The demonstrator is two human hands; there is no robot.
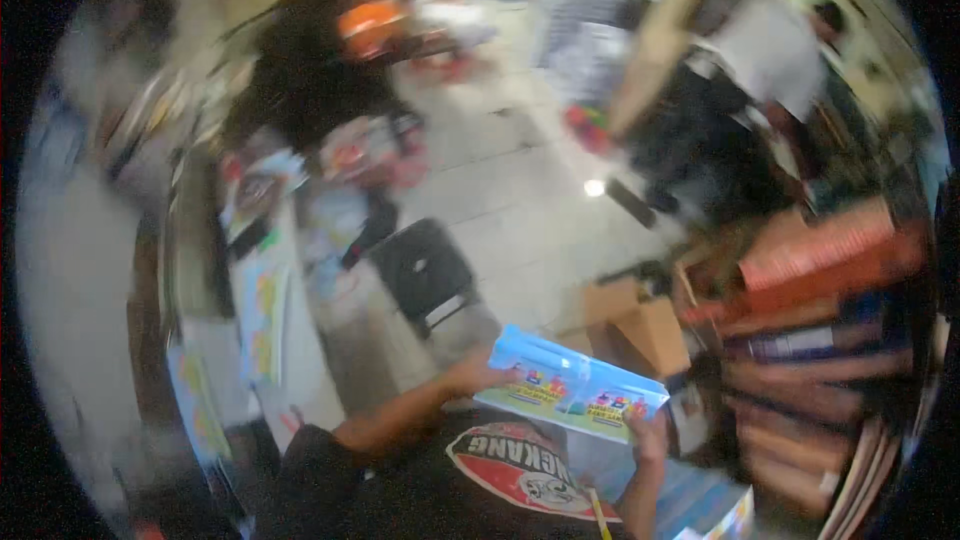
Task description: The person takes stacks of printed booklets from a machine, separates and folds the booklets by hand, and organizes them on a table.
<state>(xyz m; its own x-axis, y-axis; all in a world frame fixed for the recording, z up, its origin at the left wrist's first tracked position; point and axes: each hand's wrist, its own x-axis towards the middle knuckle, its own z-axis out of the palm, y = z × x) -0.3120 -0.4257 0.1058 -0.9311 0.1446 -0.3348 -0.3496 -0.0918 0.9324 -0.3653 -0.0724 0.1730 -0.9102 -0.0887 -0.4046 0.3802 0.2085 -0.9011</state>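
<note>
A light-blue printed pack (pixel 572 380), long and flat-sided, spans the space in front of my body. It carries small coloured figures and a yellow-green band, and its surface looks glossy; whether it is a box or wrapped sheets I cannot tell. My left hand (pixel 485 372) grips its left end with the fingers partly hidden behind it. At the right end my right hand (pixel 650 435) is closed on the lower corner. Below the right forearm, similar light-blue packs (pixel 690 500) sit close to my body.
Printed sheets (pixel 262 325) lie on a white surface at left. A black stool-like object (pixel 422 265) stands on the tiled floor (pixel 500 180). An open cardboard box (pixel 640 330) and stacked brown cartons (pixel 810 370) are at right. Farther back, another person (pixel 770 50) bends over.
</note>
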